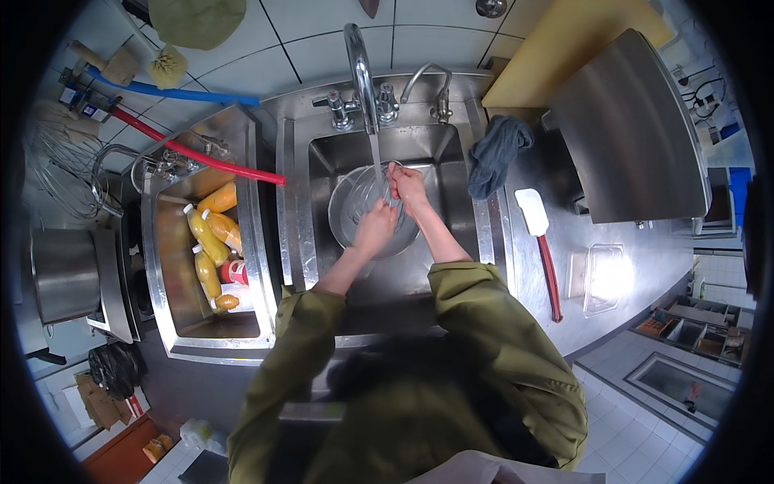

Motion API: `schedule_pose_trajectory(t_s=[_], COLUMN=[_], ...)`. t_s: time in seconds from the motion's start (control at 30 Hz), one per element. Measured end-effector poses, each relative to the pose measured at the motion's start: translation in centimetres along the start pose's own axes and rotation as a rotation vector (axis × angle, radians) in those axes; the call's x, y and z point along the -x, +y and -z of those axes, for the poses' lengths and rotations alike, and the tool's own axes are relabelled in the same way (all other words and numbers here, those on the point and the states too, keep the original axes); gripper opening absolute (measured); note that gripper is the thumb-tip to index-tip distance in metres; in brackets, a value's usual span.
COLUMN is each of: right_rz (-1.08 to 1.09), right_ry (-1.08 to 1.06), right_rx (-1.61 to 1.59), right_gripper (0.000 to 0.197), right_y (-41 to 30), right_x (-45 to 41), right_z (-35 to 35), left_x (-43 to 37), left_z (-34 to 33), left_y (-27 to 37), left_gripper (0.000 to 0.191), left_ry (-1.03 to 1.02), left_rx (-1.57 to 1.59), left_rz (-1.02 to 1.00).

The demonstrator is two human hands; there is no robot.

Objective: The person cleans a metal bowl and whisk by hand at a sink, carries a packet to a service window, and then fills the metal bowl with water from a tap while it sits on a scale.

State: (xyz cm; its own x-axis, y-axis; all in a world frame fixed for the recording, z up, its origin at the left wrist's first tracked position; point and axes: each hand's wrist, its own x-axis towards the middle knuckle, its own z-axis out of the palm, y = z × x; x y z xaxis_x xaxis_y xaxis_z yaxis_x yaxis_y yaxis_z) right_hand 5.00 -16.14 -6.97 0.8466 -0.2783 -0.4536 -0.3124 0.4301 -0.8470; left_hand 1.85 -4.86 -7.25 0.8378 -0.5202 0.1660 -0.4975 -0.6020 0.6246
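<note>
A wire whisk [358, 204] is over a round metal bowl [340, 227] in the steel sink basin [447, 145]. My left hand [376, 225] is closed around part of its wires. Just above and to the right, my right hand [407, 189] has its curled fingers on the whisk too; the exact grip is partly hidden by the fingers. From the curved chrome faucet [361, 78], a stream of water [375, 158] runs down beside my hands into the bowl.
A grey cloth [497, 154] hangs by the basin's right edge. Right of it lie a white spatula with a red handle [547, 266] and a clear plastic container [598, 279]. The left sink [169, 290] holds several yellow-filled bottles [208, 233]; a red hose [205, 158] reaches over it.
</note>
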Motion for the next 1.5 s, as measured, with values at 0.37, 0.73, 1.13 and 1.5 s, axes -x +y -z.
schedule_pose_trajectory(t_s=[0.37,0.73,1.13,1.5], right_rz=[0.307,0.963,0.271,0.416], right_ry=[-0.25,0.169,0.037,0.045], right_rx=[1.153,1.085,1.512,1.08], right_gripper=[0.03,0.029,0.042,0.015], right_y=[0.7,-8.2,-2.0,1.5], right_x=[4.1,-8.4,-7.7,3.5], right_z=[-0.1,-1.5,3.3,9.0], left_x=[2.9,4.2,10.5,10.2], left_z=[-4.3,-5.0,-6.3,3.1], left_y=[-7.9,-4.8,-9.0,-7.0], left_gripper=[0.031,0.017,0.035,0.063], left_ry=[0.026,0.056,-0.042,-0.263], left_rx=[0.749,0.233,1.553,1.445], left_rz=[0.782,0.43,1.289,1.065])
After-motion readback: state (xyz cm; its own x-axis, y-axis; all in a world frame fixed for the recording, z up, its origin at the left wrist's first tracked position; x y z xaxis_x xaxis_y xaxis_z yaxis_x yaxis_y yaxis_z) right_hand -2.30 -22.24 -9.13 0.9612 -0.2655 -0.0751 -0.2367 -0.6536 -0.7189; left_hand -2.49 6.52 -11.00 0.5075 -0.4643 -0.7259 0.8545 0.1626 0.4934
